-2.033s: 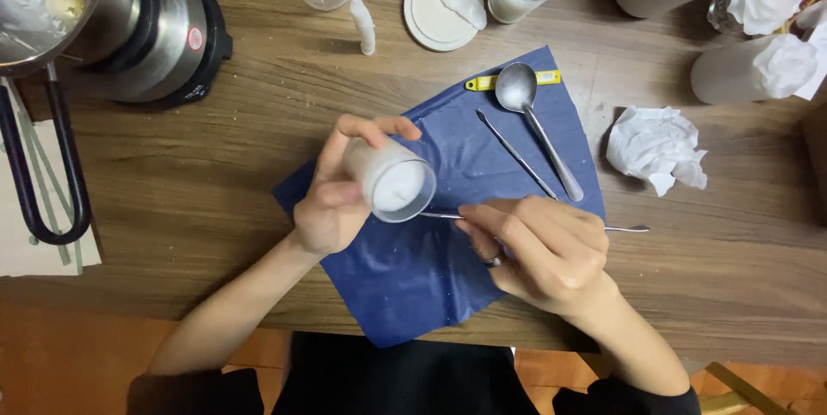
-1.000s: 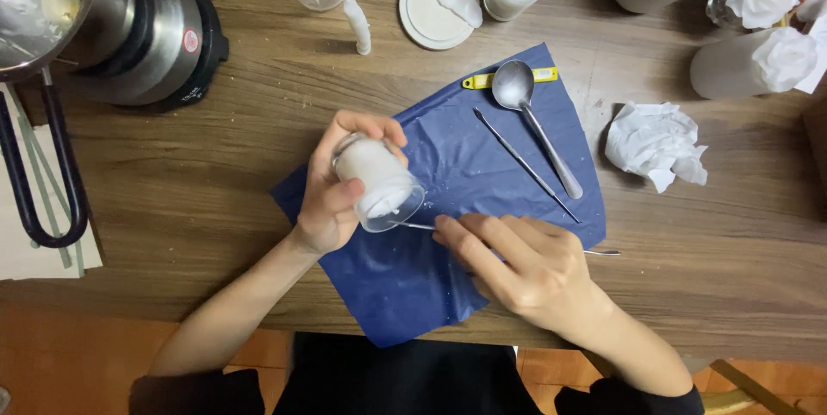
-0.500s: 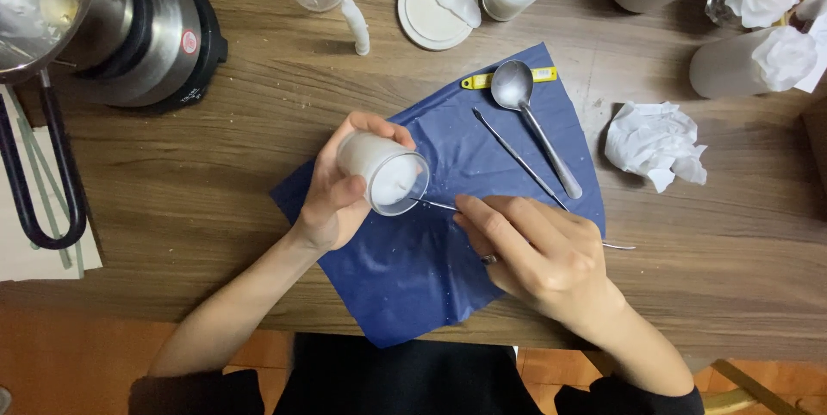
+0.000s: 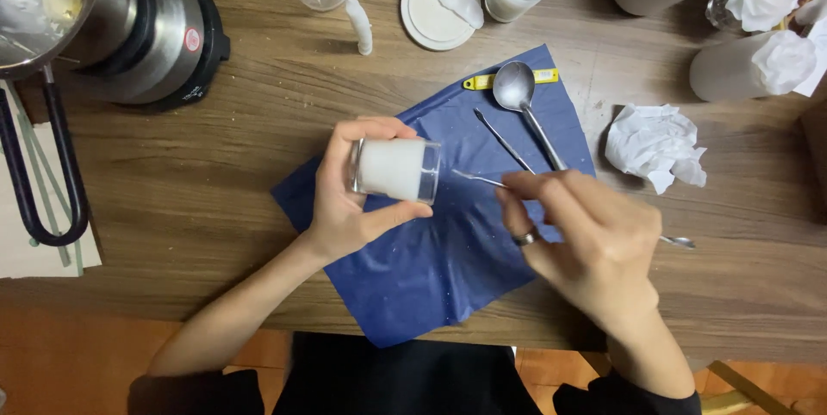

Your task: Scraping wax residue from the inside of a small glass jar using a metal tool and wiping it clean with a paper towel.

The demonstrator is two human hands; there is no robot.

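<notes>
Sideways, candle jar point(image 4: 394, 170) in left hand point(image 4: 349, 200)

From my remote view: a wooden table point(image 4: 215, 208) with dark, streaked grain fills nearly all I see. Its near edge runs along the bottom, and below it lies an orange-brown floor point(image 4: 52, 363). A wooden chair leg point(image 4: 732, 385) shows at lower right. The light is even and warm, with soft shadows on the tabletop. I see no walls or windows from here.
</notes>
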